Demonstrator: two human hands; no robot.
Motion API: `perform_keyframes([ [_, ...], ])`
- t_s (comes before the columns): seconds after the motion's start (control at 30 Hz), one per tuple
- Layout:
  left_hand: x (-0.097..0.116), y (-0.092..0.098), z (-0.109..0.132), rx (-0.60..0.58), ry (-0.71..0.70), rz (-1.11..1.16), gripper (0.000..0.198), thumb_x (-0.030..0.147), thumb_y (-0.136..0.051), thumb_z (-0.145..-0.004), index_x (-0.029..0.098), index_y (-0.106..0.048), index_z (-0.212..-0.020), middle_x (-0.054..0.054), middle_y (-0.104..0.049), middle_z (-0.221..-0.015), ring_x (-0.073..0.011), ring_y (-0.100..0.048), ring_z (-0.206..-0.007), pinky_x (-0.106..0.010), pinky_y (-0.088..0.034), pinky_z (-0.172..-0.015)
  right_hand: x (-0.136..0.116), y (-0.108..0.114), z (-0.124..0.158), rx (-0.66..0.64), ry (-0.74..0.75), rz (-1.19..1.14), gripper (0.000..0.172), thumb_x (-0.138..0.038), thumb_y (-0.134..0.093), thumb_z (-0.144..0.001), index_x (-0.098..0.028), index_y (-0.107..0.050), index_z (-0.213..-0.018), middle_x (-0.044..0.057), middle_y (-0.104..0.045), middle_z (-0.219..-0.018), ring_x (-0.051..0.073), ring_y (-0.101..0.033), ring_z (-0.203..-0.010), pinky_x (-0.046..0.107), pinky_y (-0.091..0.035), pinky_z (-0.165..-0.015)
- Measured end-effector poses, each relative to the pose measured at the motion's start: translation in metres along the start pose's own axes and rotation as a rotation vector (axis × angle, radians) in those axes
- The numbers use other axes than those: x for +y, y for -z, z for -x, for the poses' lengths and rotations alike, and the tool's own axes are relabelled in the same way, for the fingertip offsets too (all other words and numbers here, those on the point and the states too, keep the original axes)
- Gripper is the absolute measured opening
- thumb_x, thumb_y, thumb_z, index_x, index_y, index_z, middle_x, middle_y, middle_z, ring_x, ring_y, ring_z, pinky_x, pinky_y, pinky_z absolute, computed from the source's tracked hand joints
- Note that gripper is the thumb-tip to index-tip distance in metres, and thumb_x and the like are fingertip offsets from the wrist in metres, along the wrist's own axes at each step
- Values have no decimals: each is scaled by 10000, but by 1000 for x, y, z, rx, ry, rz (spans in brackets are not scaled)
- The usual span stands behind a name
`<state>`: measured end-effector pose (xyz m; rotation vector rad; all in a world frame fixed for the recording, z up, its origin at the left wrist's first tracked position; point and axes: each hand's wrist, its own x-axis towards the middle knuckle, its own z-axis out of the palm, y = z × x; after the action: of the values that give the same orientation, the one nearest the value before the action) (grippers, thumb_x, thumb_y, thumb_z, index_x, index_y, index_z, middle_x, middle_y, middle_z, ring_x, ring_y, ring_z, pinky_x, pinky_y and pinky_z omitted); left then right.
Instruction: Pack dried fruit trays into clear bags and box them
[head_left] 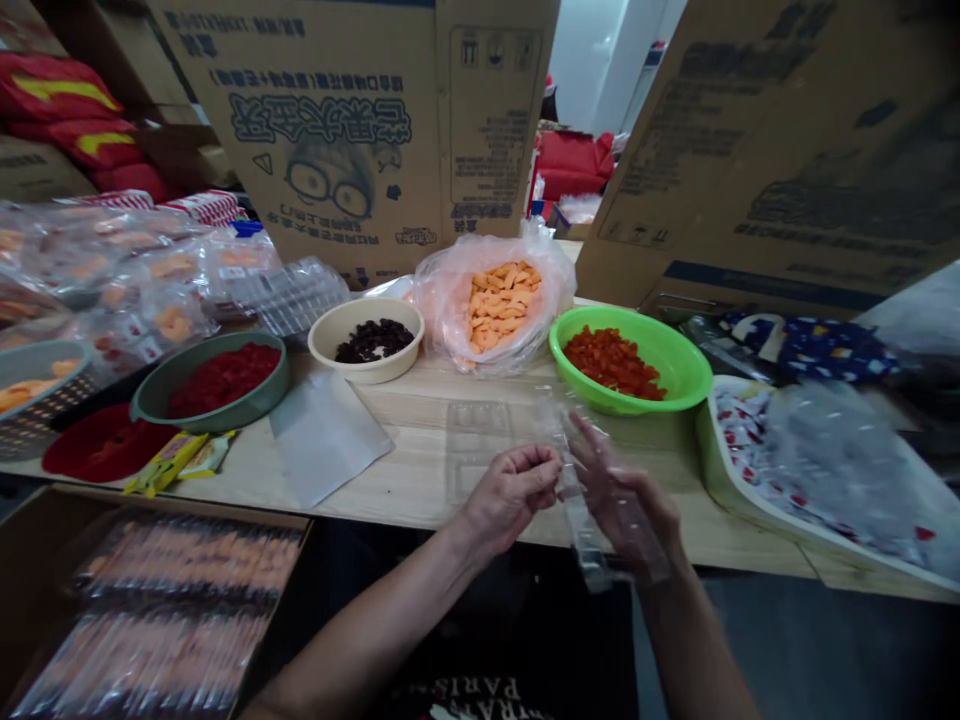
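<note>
My left hand (514, 490) is curled, its fingertips pinching the edge of a clear plastic tray (577, 510) at the table's front edge. My right hand (619, 495) lies behind the same clear tray, fingers stretched along it and holding it upright. Another clear compartment tray (480, 445) lies flat on the wooden table (405, 470) just beyond my hands. Behind it stand a green bowl of red-orange pieces (630, 362), a plastic bag of orange snacks (496, 300) and a cream bowl of dark dried fruit (367, 340).
A grey-green bowl of red pieces (217, 385), a red lid (105, 445) and yellow packets (169, 460) sit at left. A cardboard box of packed trays (150, 610) is lower left. A tray of wrapped sweets (817, 470) is right. Large cartons (352, 120) stand behind.
</note>
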<state>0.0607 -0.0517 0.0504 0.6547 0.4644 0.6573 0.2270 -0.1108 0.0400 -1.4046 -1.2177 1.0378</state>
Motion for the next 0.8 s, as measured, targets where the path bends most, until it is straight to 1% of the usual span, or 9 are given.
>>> perform_keyframes([
  [0.07,-11,8,-21,23,53,-55,430,398,-914,-567,134,-622,-740,43,-465,-636,-58,-365,-547,-202,-269,-526,18,36,4,83,-80,97,800,-516,-275,-875,-207,-213,-1610,147,-455,-1541,348,-475,-1372,563,-428,-1044],
  [0.2,-28,33,-54,218,119,-484,276,332,-807,-679,160,-596,-631,54,-416,-521,-83,-305,-483,-235,-208,-497,64,92,7,239,-272,766,855,-586,-454,-814,-171,-359,-1555,195,-377,-1574,399,-317,-1459,624,-266,-1141],
  [0.27,-26,44,-59,321,75,-721,205,220,-747,-723,167,-602,-588,29,-437,-514,-115,-354,-514,-247,-233,-527,82,102,8,254,-417,1037,831,-658,-428,-835,-232,-381,-1547,196,-345,-1585,470,-255,-1464,737,-237,-1079],
  [0.37,-9,59,-49,440,-212,-880,144,81,-742,-684,179,-650,-634,-15,-524,-652,-163,-444,-658,-256,-314,-624,88,97,8,287,-468,1223,772,-693,-314,-894,-261,-425,-1524,204,-308,-1597,530,-204,-1458,804,-219,-1017],
  [0.43,8,74,-34,550,-407,-855,164,48,-742,-682,192,-688,-736,-22,-549,-760,-173,-470,-734,-256,-350,-696,76,80,4,357,-390,1249,773,-666,-312,-911,-189,-468,-1499,248,-330,-1570,539,-222,-1446,782,-209,-1044],
  [0.5,22,92,-17,702,-472,-733,208,29,-725,-704,193,-699,-828,-22,-560,-835,-167,-495,-785,-245,-370,-740,56,47,-5,393,-228,1178,756,-603,-343,-927,-114,-468,-1491,294,-387,-1514,524,-282,-1424,745,-222,-1076],
  [0.6,31,116,-1,872,-395,-549,260,33,-687,-756,179,-657,-970,-15,-575,-869,-148,-540,-786,-237,-400,-729,34,-28,-26,158,26,877,661,-520,-333,-970,-185,-409,-1534,237,-478,-1472,428,-405,-1387,669,-292,-1100],
  [0.7,29,126,3,842,-209,-363,230,81,-645,-815,164,-596,-1023,-10,-615,-820,-138,-595,-692,-251,-455,-676,29,-101,-51,8,-66,740,731,-612,-457,-927,-272,-358,-1566,173,-297,-1615,492,-249,-1455,732,-232,-1083],
  [0.8,27,126,5,646,-46,-91,153,141,-710,-802,124,-635,-934,-25,-654,-771,-113,-605,-623,-225,-472,-615,31,-138,-67,-73,-120,722,884,-697,-547,-855,-286,-289,-1593,146,-101,-1680,541,-54,-1482,770,-120,-1084],
])
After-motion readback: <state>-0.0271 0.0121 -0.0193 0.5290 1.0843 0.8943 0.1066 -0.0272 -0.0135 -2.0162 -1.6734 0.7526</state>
